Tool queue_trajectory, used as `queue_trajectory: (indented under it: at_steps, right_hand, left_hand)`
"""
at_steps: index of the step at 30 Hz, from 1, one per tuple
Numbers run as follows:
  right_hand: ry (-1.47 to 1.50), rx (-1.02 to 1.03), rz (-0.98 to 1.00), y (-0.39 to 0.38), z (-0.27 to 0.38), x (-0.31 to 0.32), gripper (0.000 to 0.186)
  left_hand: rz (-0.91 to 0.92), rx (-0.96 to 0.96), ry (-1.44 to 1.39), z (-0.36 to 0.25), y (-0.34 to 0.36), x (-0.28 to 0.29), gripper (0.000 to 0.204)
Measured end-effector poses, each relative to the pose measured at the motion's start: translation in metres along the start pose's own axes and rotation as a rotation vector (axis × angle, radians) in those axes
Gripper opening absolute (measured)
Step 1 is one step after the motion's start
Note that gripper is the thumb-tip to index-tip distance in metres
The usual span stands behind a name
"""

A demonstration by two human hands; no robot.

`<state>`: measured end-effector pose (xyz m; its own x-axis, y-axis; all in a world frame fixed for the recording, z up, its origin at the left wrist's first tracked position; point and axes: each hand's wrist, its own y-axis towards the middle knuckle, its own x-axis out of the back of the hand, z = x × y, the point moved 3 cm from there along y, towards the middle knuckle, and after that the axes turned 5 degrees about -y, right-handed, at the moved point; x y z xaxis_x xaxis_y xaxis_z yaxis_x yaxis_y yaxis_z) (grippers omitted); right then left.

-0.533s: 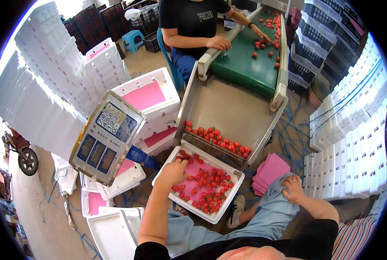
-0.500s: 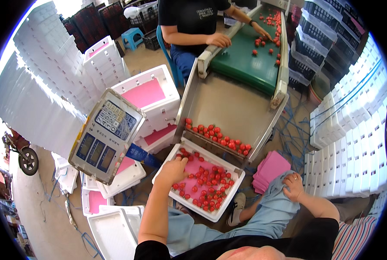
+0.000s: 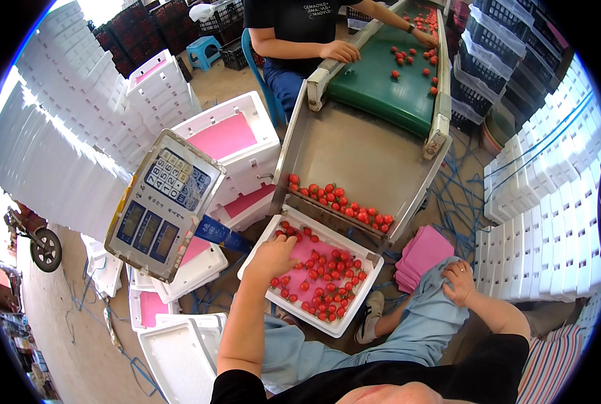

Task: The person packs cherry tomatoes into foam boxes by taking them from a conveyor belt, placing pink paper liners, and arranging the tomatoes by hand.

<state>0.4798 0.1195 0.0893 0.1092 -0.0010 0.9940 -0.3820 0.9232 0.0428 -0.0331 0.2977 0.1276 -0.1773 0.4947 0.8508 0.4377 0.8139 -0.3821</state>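
Note:
In front of me a white foam box [image 3: 245, 268] lined with pink sheet [image 3: 305, 254] holds many cherry tomatoes [image 3: 331, 273], mostly on its right side and near edge. My left hand [image 3: 273, 257] is inside over the left part of the box, palm down, fingers bent and thumb apart. Nothing shows in its grasp, though the fingertips are partly hidden beside a few tomatoes. On my right knee rests my right hand [image 3: 458, 283], fingers spread over the light blue trousers [image 3: 422, 323] and holding nothing.
A metal chute [image 3: 361, 161] with tomatoes along its lower lip ends above the box. Beyond it, a co-worker's hand [image 3: 425, 38] reaches over a green conveyor belt [image 3: 381, 91]. A scale display [image 3: 162, 205], foam boxes [image 3: 230, 145] and pink sheets [image 3: 423, 256] stand around.
My left hand has shifted slightly right within the box; my right hand stays on the knee. The co-worker's hand on the belt has moved farther right. Tomatoes on the belt have shifted.

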Motion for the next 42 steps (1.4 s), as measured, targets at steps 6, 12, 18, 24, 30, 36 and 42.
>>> queue_trajectory:
  at_steps: [6,12,18,24,30,36,42]
  right_hand:
    - [-0.001,-0.004,-0.002,-0.001,0.0,0.0,0.034]
    - [0.004,0.008,-0.01,0.001,0.0,0.001,0.034]
    - [-0.002,-0.008,0.025,0.0,-0.001,-0.001,0.034]
    - [0.004,-0.013,0.029,-0.002,-0.001,-0.001,0.034]
    - [-0.006,-0.004,0.028,-0.001,-0.004,-0.005,0.034]
    - [-0.024,0.021,-0.018,-0.002,-0.007,-0.002,0.036]
    - [-0.007,0.02,0.001,-0.001,-0.003,-0.003,0.037]
  left_hand:
    - [0.015,0.012,0.009,-0.001,-0.001,0.0,0.061]
    - [0.001,0.014,0.008,0.0,-0.004,0.003,0.059]
    - [0.008,0.032,-0.002,-0.003,-0.004,0.005,0.058]
    - [-0.023,0.007,-0.019,-0.002,-0.003,0.002,0.06]
    - [-0.008,-0.001,-0.04,-0.002,-0.001,-0.001,0.061]
    - [0.03,0.01,0.001,-0.004,0.0,0.0,0.061]
    - [0.003,0.014,-0.016,-0.002,-0.003,-0.001,0.061]
